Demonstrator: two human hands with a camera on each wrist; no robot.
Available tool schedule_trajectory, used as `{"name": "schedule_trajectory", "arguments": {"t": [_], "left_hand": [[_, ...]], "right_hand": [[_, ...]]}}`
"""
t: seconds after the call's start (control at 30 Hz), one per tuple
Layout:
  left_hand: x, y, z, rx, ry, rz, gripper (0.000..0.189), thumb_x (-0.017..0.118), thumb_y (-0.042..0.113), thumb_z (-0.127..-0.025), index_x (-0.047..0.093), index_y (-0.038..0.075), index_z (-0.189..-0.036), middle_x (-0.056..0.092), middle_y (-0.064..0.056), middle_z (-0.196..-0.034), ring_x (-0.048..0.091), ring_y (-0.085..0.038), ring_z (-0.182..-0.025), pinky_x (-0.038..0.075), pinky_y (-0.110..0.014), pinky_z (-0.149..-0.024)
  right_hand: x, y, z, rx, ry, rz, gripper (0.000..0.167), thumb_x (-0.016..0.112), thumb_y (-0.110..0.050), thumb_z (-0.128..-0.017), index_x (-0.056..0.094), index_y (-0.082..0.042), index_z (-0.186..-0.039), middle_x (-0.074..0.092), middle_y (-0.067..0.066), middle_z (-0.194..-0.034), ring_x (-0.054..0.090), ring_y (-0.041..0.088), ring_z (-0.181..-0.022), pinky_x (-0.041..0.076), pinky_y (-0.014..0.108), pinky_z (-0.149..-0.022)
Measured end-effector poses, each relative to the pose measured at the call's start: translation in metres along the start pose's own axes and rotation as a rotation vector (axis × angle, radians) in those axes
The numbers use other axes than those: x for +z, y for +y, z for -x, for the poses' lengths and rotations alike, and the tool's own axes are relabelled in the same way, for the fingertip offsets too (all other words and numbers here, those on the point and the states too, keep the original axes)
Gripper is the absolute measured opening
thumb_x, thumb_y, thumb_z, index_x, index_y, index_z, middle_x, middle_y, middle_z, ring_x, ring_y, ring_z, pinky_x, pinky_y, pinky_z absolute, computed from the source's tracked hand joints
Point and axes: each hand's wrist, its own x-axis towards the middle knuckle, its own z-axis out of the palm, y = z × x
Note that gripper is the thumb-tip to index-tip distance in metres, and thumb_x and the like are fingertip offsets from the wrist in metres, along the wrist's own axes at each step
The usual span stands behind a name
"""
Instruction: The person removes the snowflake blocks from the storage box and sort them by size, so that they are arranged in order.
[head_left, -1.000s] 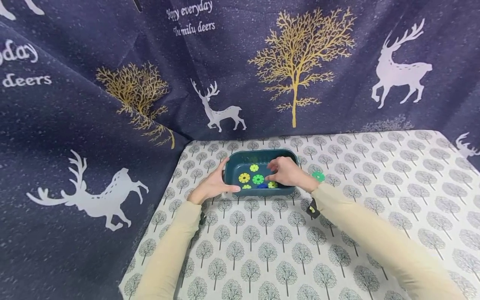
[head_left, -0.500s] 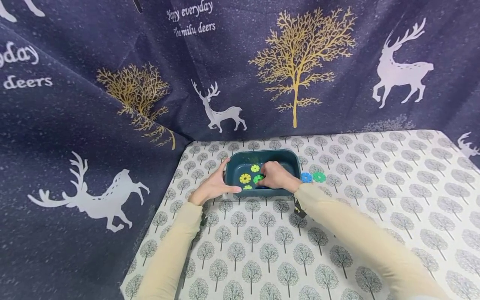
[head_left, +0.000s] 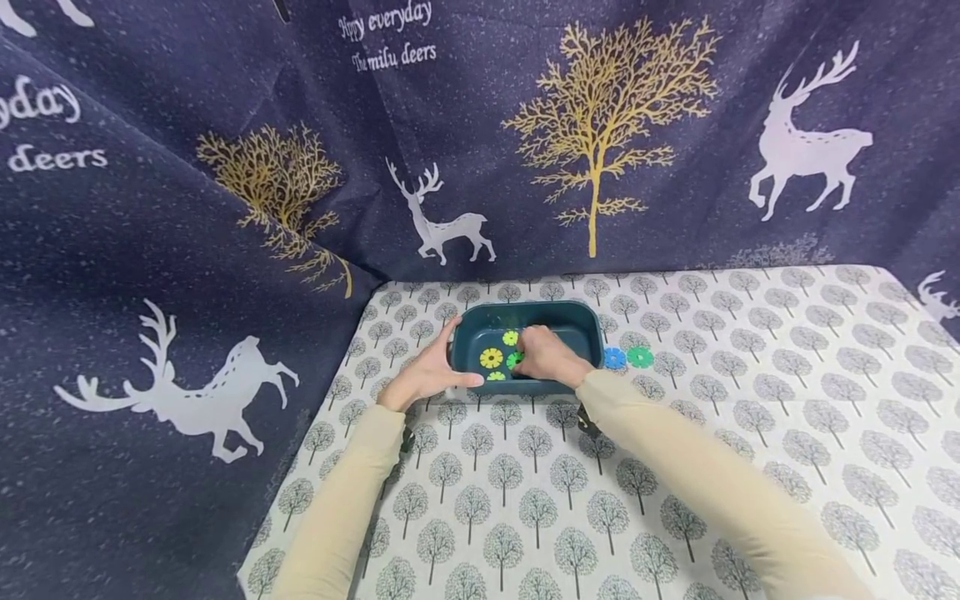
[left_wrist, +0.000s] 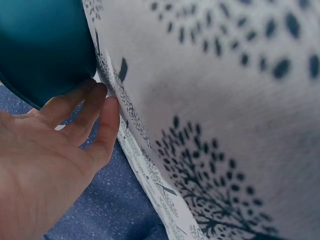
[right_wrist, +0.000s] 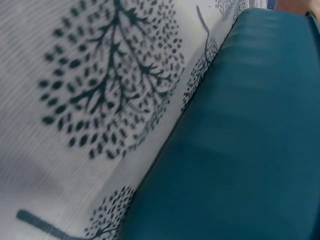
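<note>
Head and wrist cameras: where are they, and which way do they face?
Head: worn there, facing forward and down at the teal tub; left hand, right hand, sleeves show.
Left wrist: worn there, facing tub and tree cloth past that hand.
Right wrist: worn there, facing along tub's outer side; some skin, whose unclear.
Both wrist views share tub, cloth.

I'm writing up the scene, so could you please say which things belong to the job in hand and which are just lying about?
Probably the job:
left hand, right hand
teal bin
flower-shaped discs inside
blue disc, green disc outside it

Just setting:
tree-print tablecloth
deer-print curtain
</note>
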Motion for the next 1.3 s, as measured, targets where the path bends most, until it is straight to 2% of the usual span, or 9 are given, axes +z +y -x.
{"name": "schedule_trajectory", "arguments": {"t": [0.03,0.17,0.3,0.5,0.73,0.9,1.0,1.2,1.3], "left_hand": [[0.0,0.0,0.0,0.004,0.0,0.002,0.131,0.095,0.037,-0.085,0.003,0.033,-0.177,0.027,-0.021,-0.18,0.033,-0.046,-0.165,0.033,-0.069,-0.132],[0.0,0.0,0.0,0.02,0.0,0.004,0.131,0.095,0.038,-0.085,0.003,0.032,-0.177,0.031,-0.022,-0.179,0.035,-0.046,-0.164,0.034,-0.068,-0.132],[0.0,-0.002,-0.002,0.037,0.004,0.017,0.131,0.095,0.037,-0.084,0.003,0.03,-0.178,0.036,-0.023,-0.176,0.04,-0.045,-0.161,0.035,-0.066,-0.131],[0.001,-0.004,-0.002,0.043,0.0,0.018,0.133,0.096,0.037,-0.084,0.003,0.03,-0.178,0.034,-0.024,-0.177,0.038,-0.046,-0.162,0.033,-0.066,-0.133],[0.001,-0.003,0.001,0.025,-0.005,0.017,0.13,0.095,0.039,-0.084,0.004,0.034,-0.177,0.033,-0.021,-0.178,0.038,-0.044,-0.163,0.036,-0.065,-0.132],[0.001,-0.003,0.001,0.029,0.001,0.012,0.129,0.094,0.036,-0.085,0.004,0.03,-0.178,0.034,-0.022,-0.177,0.038,-0.045,-0.163,0.035,-0.066,-0.132],[0.001,-0.003,0.001,0.025,0.002,0.012,0.13,0.095,0.038,-0.085,0.004,0.03,-0.178,0.036,-0.023,-0.176,0.04,-0.045,-0.162,0.036,-0.066,-0.131],[0.001,-0.003,0.002,0.012,0.0,0.004,0.131,0.095,0.042,-0.085,0.002,0.032,-0.177,0.037,-0.021,-0.176,0.041,-0.044,-0.161,0.038,-0.066,-0.13],[0.0,-0.003,0.003,0.02,0.007,0.003,0.131,0.095,0.042,-0.085,0.003,0.032,-0.177,0.037,-0.021,-0.176,0.041,-0.043,-0.161,0.038,-0.066,-0.13]], "right_hand": [[0.002,0.002,-0.001,-0.015,0.01,-0.005,0.068,0.09,-0.018,-0.09,0.031,-0.023,-0.056,0.016,-0.009,-0.059,0.019,0.013,-0.052,0.03,0.029,-0.057],[0.003,0.0,-0.005,0.041,-0.017,-0.008,0.067,0.09,-0.021,-0.09,0.031,-0.021,-0.057,0.016,-0.008,-0.057,0.018,0.013,-0.049,0.03,0.03,-0.054],[0.012,0.01,-0.02,0.126,-0.049,0.009,0.058,0.091,-0.031,-0.09,0.044,-0.021,-0.057,0.031,-0.007,-0.053,0.033,0.013,-0.047,0.04,0.031,-0.053],[0.025,0.024,-0.035,0.155,-0.082,0.03,0.053,0.091,-0.04,-0.088,0.052,-0.022,-0.057,0.033,-0.008,-0.054,0.04,0.013,-0.048,0.045,0.028,-0.052],[0.03,0.024,-0.04,0.209,-0.077,0.053,0.036,0.093,-0.045,-0.084,0.075,-0.015,-0.078,0.064,-0.001,-0.066,0.058,0.015,-0.055,0.052,0.031,-0.055],[0.027,0.016,-0.034,0.216,-0.05,0.074,0.044,0.095,-0.043,-0.083,0.071,-0.009,-0.096,0.073,0.005,-0.083,0.068,0.018,-0.066,0.059,0.034,-0.06],[0.018,0.002,-0.021,0.195,-0.032,0.082,0.047,0.095,-0.038,-0.085,0.067,-0.006,-0.107,0.073,0.009,-0.092,0.07,0.021,-0.074,0.062,0.037,-0.068],[-0.005,-0.029,0.013,0.14,0.009,0.085,0.042,0.094,-0.028,-0.088,0.067,-0.006,-0.113,0.074,0.012,-0.107,0.071,0.023,-0.09,0.064,0.041,-0.084],[-0.005,-0.028,0.013,0.129,0.025,0.082,0.044,0.094,-0.028,-0.088,0.069,-0.006,-0.117,0.074,0.014,-0.118,0.072,0.027,-0.101,0.064,0.044,-0.092]]}}
